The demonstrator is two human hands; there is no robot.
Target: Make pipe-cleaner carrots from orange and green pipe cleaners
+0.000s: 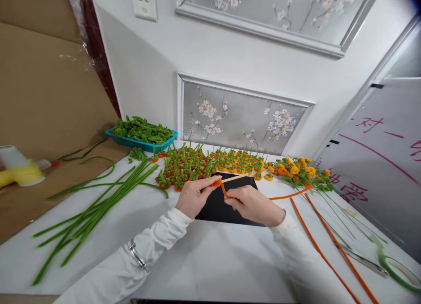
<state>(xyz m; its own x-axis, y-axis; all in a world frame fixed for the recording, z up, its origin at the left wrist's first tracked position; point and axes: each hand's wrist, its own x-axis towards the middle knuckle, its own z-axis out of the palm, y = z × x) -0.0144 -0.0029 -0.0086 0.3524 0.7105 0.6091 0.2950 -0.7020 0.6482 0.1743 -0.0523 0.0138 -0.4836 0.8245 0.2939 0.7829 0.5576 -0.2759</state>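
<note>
My left hand (194,196) pinches a pale thin stick (236,178) that points to the right, with orange pipe cleaner (224,190) coiled around its near end. My right hand (255,204) grips the free length of that pipe cleaner just below the stick; an orange length (285,196) also shows beyond this hand. Both hands are above a black mat (213,211) on the white table. Just behind them stand several small orange-red and yellow fuzzy pieces with green stems (189,164).
Green pipe cleaners (98,207) lie on the left. A blue basket (144,145) of green fuzzy pieces stands at the back left. Yellow-orange flowers (292,168) lie at right, with loose orange pipe cleaners (332,236), scissors (365,261) and green tape (399,273) nearer me.
</note>
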